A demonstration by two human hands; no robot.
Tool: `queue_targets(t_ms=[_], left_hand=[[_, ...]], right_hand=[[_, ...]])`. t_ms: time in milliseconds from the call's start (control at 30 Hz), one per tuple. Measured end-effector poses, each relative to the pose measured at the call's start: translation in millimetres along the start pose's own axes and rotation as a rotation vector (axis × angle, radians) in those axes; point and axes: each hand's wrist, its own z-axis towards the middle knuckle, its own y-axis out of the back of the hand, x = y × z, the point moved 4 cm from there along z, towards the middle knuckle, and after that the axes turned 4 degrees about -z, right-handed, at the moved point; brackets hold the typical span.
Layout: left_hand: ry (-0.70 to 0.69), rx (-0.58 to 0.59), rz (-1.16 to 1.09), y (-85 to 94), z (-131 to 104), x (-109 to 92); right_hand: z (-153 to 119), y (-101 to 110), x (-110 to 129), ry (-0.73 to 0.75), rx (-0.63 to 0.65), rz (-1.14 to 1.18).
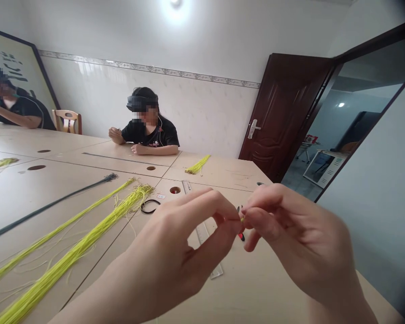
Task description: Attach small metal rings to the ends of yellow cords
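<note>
My left hand (pixel 185 243) and my right hand (pixel 303 243) meet above the table, fingertips nearly touching. Between them a small bit of yellow cord (pixel 242 219) shows, pinched by thumb and forefinger on each side. Most of it is hidden by the fingers. Beneath the hands lies a clear ruler (pixel 217 272), partly covered by my left hand. A red and black tool (pixel 241 237) peeks out behind the fingertips; its kind cannot be made out. To the left, a long bundle of yellow cords (pixel 84 240) stretches across the table.
A thinner yellow bundle (pixel 64 234) and a grey cord bundle (pixel 60 201) lie farther left. A black loop (pixel 150 206) sits near a cable hole (pixel 175 190). Across the table (pixel 229 175) sits a person (pixel 160 135); another is at far left. A short yellow bundle (pixel 198 165) lies beyond.
</note>
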Motion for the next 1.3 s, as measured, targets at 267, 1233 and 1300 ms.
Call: queue_targets(t_ms=[267,1233,1300], left_hand=[[0.160,0.051,-0.573,-1.1,7.6,-2.1],[-0.018,-0.140,-0.285,-5.5,6.8,-11.0],[-0.017,-0.154,-0.283,-5.0,7.2,-11.5]], right_hand=[[-8.9,2.2,8.7,0.299,-0.110,0.081],[-10.6,8.9,18.7,-0.051,-0.099,-0.188],[-10.1,8.9,18.6,-0.037,-0.091,-0.197]])
